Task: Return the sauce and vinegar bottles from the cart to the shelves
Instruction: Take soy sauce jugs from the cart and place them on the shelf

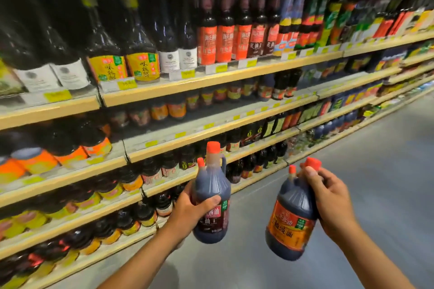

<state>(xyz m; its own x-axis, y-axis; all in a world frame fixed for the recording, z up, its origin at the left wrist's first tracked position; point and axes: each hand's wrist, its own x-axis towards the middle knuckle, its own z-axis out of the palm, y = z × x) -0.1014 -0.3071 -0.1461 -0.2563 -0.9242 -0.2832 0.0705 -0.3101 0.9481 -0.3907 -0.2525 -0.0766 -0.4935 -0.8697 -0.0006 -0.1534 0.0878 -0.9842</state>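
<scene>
Both hands loaded, one jug each. My left hand (pixel 187 206) is wrapped round the belly of the dark-label soy sauce jug (pixel 212 192), thumb across the front just above the label, fingers behind. Jug is upright, red cap up, close to the shelves (pixel 211 82), about level w/ the lower tiers. My right hand (pixel 328 197) is curled round the neck and handle of the orange-label soy sauce jug (pixel 292 225), right under its red cap. That one hangs tilted over the aisle floor (pixel 375 171), further from the racks. Each jug shows a small 2nd red cap beside the big one, prob a mini bottle strapped on, can't tell for sure.

Progress, as I read it: these two are off the cart but neither is shelved, so nothing in hand counts as done. Cart isn't in view, so no idea how many bottles wait there.

Left to do: find matching spots. Orange-labelled shelf jugs (pixel 70 150) sit on the lower-left tiers, likely home for the right-hand one. Match for the dark label isn't clear, too blurry down there. Left jug is nearest a shelf, so prob goes in first.
</scene>
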